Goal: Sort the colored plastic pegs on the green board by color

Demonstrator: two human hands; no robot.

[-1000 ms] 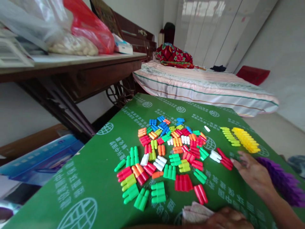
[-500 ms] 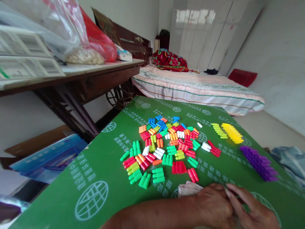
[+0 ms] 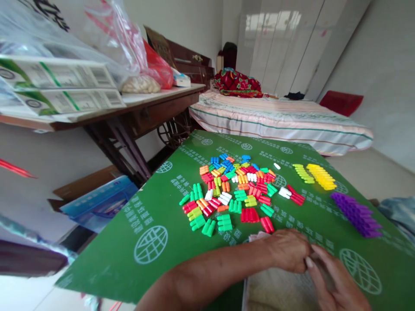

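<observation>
two hands: both sit low at the near edge of the green board (image 3: 136, 216), and they touch each other.
left hand (image 3: 288, 250): curled into a loose fist, knuckles up. its fingers pinch the top edge of a pale cloth (image 3: 279, 287). i cannot tell if anything else is inside it.
right hand (image 3: 333, 280): fingers bent, tips pressed on the left hand and on the cloth.
cloth: flat under both hands, by the board's near edge.
colored pieces (image 3: 236, 194): lots of small plastic bits in a loose heap on the middle of the board, just past the hands.
yellow row (image 3: 319, 176): neat line, far right.
purple row (image 3: 356, 214): neat line, near the right edge.
wooden table (image 3: 142, 112): to the left, with bags on top.
bed (image 3: 279, 121): behind the board.
</observation>
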